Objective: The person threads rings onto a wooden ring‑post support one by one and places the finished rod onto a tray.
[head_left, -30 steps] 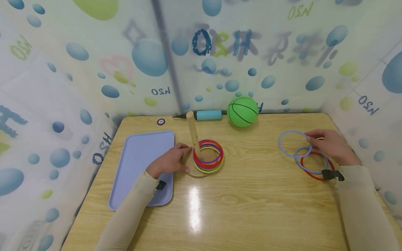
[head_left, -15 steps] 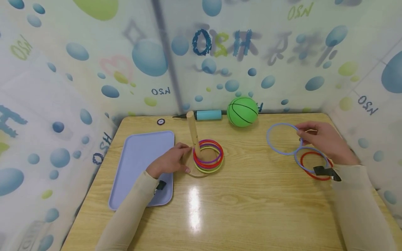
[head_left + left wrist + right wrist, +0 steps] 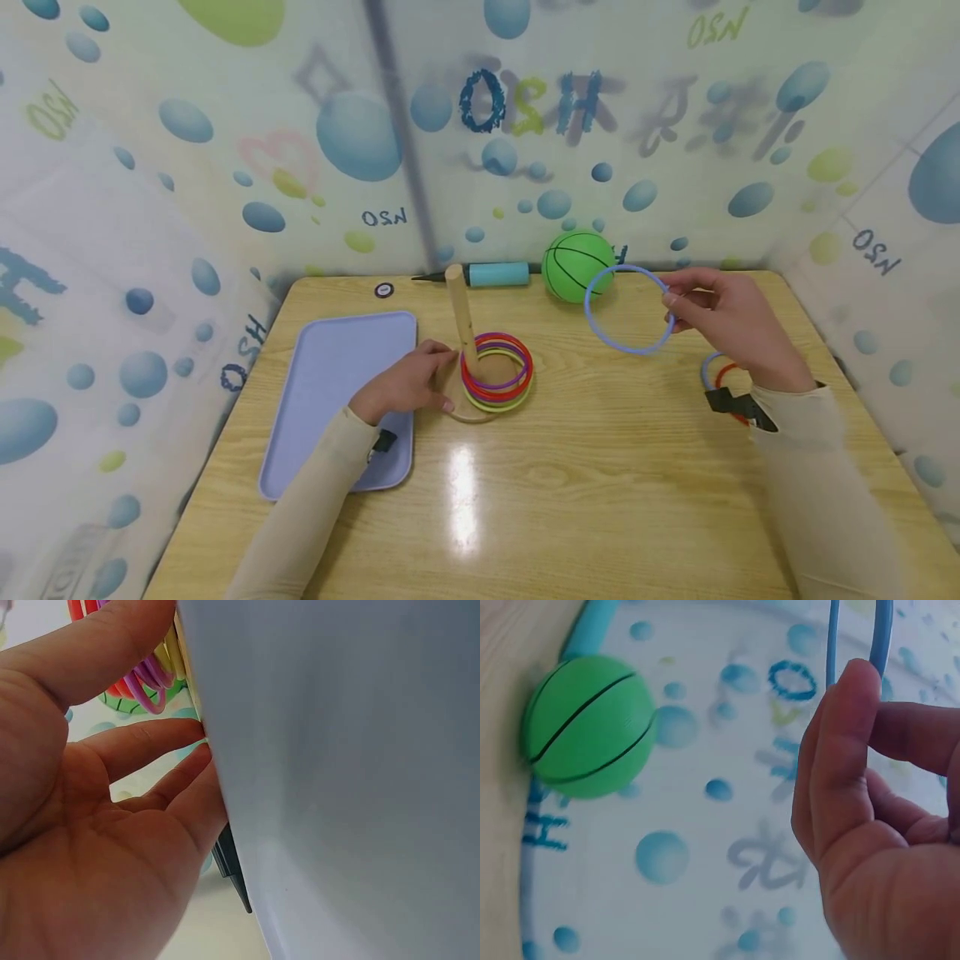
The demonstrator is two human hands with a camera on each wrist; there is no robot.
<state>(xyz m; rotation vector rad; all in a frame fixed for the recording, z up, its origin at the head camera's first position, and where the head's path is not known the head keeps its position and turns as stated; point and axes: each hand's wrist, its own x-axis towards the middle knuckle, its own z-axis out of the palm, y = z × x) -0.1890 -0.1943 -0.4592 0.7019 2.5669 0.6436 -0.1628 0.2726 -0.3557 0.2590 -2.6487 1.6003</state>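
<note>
In the head view my right hand pinches a light blue ring at its edge, lifted above the table. The right wrist view shows the ring between thumb and fingers. My left hand rests at the left side of a wooden peg stand's round base, thumb and fingers spread along its edge. Its upright peg leans slightly in view. Several red, purple and yellow rings lie stacked around the peg. Another blue ring and a red ring lie partly hidden under my right wrist.
A pale blue tray lies under my left forearm. At the back stand a green ball and a light blue pump. A small round black-and-white disc sits near the back edge. A patterned curtain encloses the table.
My right hand has lifted the blue ring and carried it left, away from the other blue and red rings. The left hand stays at the stand's base.
</note>
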